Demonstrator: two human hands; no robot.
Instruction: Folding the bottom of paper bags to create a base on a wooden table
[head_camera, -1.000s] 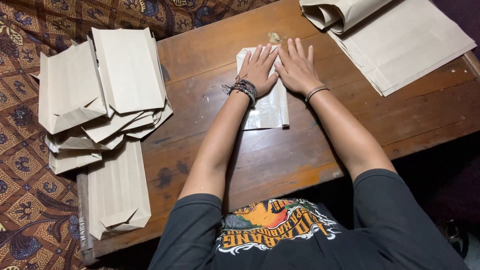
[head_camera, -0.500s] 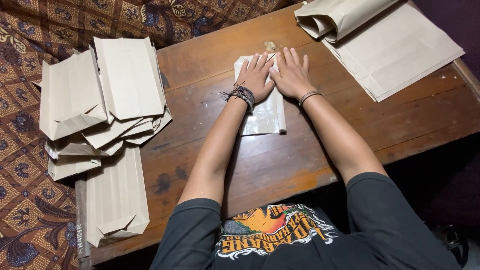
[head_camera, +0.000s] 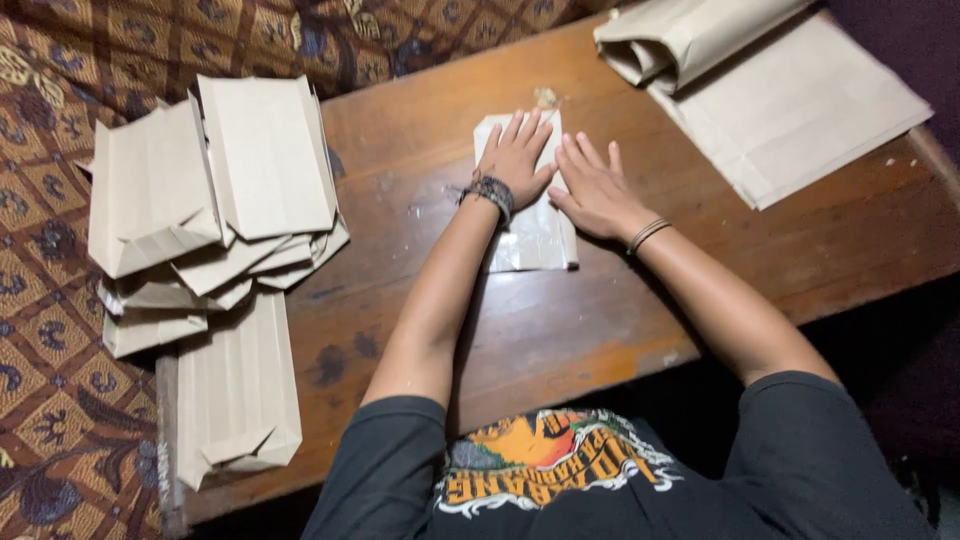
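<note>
A folded pale paper bag (head_camera: 535, 240) lies flat in the middle of the wooden table (head_camera: 560, 330). My left hand (head_camera: 516, 158) rests palm down on its upper part, fingers spread, with dark bracelets at the wrist. My right hand (head_camera: 592, 188) lies flat on the bag's right edge, a little lower than the left, with a thin band at the wrist. Both hands press the paper against the table.
A heap of finished folded paper bags (head_camera: 215, 190) sits at the table's left end, one more bag (head_camera: 235, 385) near the front left corner. A stack of flat brown sheets (head_camera: 800, 105) and a rolled bundle (head_camera: 680, 35) lie at the back right. Patterned cloth (head_camera: 50, 330) covers the left.
My right hand has slid down and to the right along the bag. My left hand stays near the top of it.
</note>
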